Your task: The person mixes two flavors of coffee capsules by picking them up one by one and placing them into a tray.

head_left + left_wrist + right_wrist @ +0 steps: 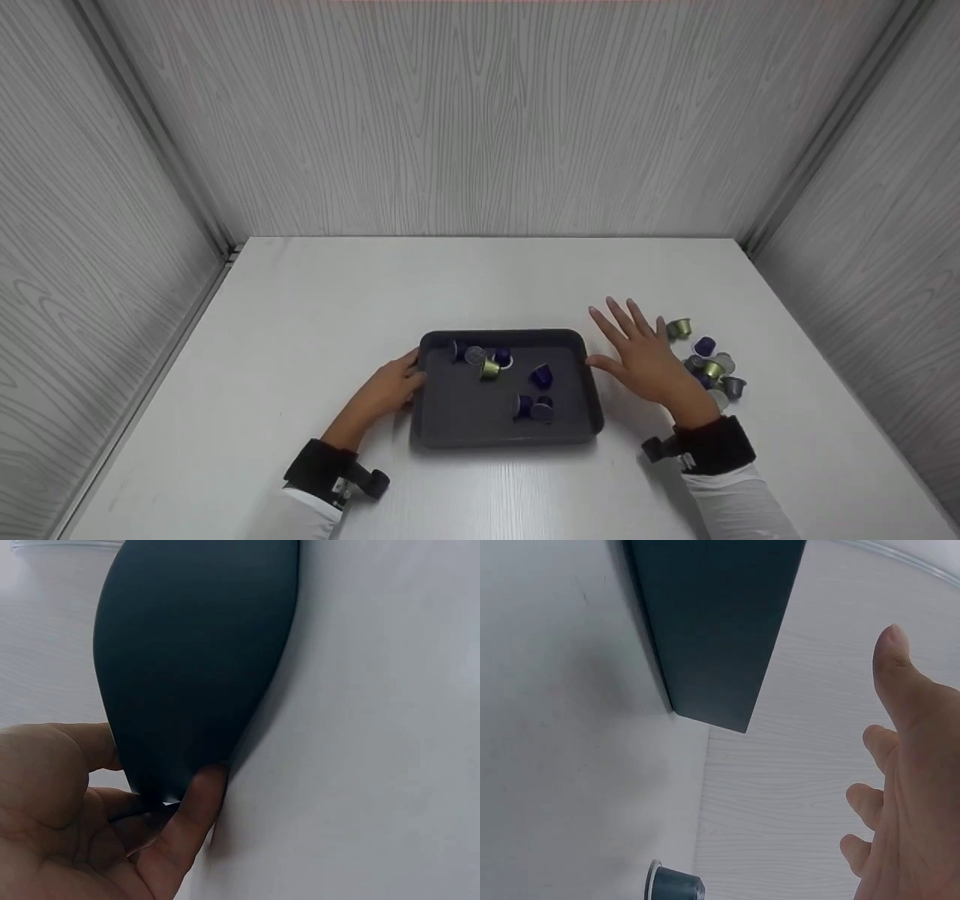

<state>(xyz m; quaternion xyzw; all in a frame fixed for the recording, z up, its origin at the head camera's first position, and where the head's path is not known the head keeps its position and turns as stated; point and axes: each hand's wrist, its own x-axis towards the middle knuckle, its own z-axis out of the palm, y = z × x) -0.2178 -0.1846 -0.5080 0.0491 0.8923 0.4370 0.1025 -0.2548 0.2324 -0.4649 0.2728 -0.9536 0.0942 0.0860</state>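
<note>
A dark grey tray (457, 416) lies on the white table with several coffee capsules scattered in it, among them a gold-green capsule (489, 369) and a purple capsule (541, 376). My left hand (386, 386) grips the tray's left side; in the left wrist view its fingers (196, 802) curl at the tray's edge. Over the table to the right of the tray, my right hand (649, 364) is spread with straight fingers and holds nothing. Just beyond it lies a heap of coffee capsules (712, 369), partly hidden by that hand. The right wrist view shows one dark capsule (676, 883) below the tray's side.
Pale wood-grain panels stand behind the table (337, 285) and on both sides. A gold-green capsule (682, 327) sits at the far end of the heap. Each wrist wears a black strap (716, 446) with a small camera.
</note>
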